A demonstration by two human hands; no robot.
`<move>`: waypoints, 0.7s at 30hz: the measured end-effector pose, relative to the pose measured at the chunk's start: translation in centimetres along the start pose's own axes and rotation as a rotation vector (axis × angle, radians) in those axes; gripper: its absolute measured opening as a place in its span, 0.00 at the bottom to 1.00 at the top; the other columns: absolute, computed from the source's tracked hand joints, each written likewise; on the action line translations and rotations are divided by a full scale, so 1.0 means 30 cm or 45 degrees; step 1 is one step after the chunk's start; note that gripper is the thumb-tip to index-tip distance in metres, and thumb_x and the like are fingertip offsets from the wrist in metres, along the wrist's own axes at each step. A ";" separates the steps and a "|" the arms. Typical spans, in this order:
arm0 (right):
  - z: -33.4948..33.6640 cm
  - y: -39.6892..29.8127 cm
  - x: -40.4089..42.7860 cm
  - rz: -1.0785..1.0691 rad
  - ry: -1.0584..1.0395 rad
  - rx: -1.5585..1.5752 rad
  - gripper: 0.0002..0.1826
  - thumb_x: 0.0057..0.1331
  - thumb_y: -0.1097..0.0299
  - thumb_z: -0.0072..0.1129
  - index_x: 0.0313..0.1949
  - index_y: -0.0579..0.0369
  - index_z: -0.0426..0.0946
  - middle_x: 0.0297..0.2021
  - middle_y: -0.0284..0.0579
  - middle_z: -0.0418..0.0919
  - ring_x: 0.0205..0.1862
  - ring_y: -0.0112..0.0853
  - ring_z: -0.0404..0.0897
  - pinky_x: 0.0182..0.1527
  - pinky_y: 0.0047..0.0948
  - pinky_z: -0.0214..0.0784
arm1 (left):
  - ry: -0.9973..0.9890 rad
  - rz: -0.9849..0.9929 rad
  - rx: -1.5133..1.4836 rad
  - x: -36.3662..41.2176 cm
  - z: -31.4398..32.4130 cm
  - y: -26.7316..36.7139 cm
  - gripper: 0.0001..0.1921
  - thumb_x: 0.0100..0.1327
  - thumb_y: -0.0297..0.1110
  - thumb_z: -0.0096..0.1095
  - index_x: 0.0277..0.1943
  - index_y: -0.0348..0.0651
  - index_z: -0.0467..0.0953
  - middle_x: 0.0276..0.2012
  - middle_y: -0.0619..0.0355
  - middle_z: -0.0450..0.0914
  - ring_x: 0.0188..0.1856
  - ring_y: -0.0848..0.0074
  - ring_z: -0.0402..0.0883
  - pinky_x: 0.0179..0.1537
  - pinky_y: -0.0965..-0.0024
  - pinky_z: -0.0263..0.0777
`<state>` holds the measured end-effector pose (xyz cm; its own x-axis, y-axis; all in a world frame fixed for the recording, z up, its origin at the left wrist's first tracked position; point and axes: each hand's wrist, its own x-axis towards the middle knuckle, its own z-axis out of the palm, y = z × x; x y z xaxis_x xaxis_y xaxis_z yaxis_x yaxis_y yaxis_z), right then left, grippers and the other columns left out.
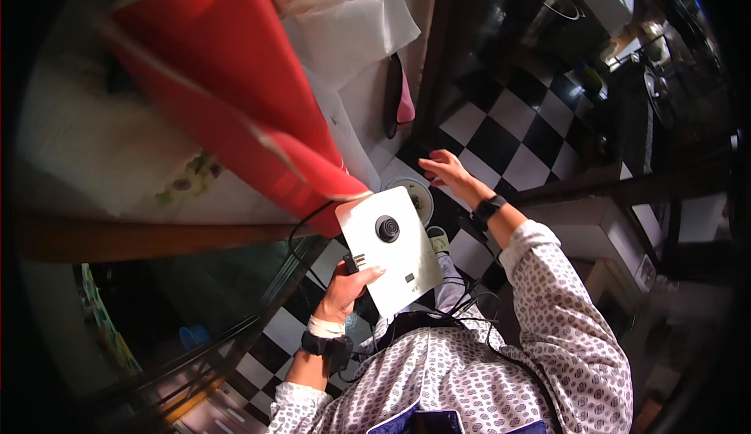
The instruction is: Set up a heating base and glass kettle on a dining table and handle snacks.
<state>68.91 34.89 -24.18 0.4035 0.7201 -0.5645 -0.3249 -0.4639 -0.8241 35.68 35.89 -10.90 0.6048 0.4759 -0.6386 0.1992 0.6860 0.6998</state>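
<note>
My left hand (pixel 343 293) grips the lower left edge of a flat white device (pixel 408 252), its thumb on the face. A round black knob (pixel 387 229) stands out from that face. At the same edge, by my fingers, is a black power plug (pixel 353 263) with metal prongs. My right hand (pixel 449 173) is off to the right, holding nothing, fingers apart and slightly curled. Below it on the floor is a round pale bin (pixel 423 202), partly hidden by the device. A red fabric sheet or bag (pixel 246 94) with pale edging reaches the device's top edge.
A pale flowered cover (pixel 88 152) lies over a surface with a wooden edge (pixel 146 240) at left. White packaging (pixel 352 29) sits at the top. Black cords (pixel 469 305) hang at my waist. Black-and-white floor tiles (pixel 496 135) stretch right towards a white cabinet (pixel 575 223).
</note>
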 end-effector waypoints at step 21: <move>-0.116 -0.222 0.346 -0.408 -0.126 0.317 0.07 0.69 0.66 0.55 0.38 0.57 0.75 0.24 0.36 0.77 0.24 0.25 0.75 0.28 0.25 0.69 | 0.309 0.044 0.042 0.183 0.249 -0.008 0.14 0.60 0.25 0.63 0.50 0.35 0.79 0.44 0.56 0.84 0.44 0.73 0.83 0.47 0.71 0.76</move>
<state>78.23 43.66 -24.72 0.4378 0.8595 -0.2640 -0.3978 -0.0781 -0.9141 44.71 34.23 -12.18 0.4095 0.6201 -0.6692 0.2090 0.6503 0.7304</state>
